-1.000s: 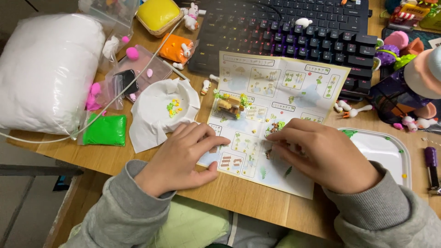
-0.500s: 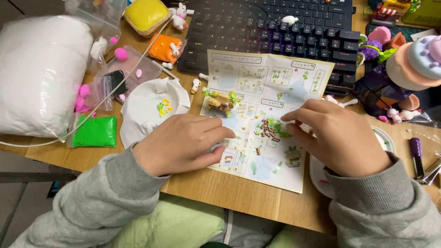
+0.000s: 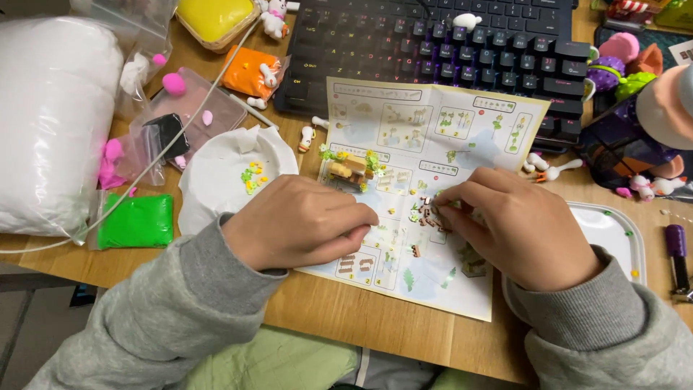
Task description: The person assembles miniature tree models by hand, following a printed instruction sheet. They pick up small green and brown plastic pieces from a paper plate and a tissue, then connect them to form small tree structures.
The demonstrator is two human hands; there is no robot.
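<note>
Tiny brown pieces lie on the instruction sheet, mid-desk. Right hand, at their 3 o'clock, pinches fingertips together on them. Left hand, at 9 o'clock, rests curled, fingers together; a small wooden model sits at its 12 o'clock

**Table layout**

The instruction sheet lies flat on the table, in front of the keyboard. A small model stands on the sheet's left part. The round dish sits left of the sheet; the tray lies to its right. Both hands rest on the sheet.
</note>
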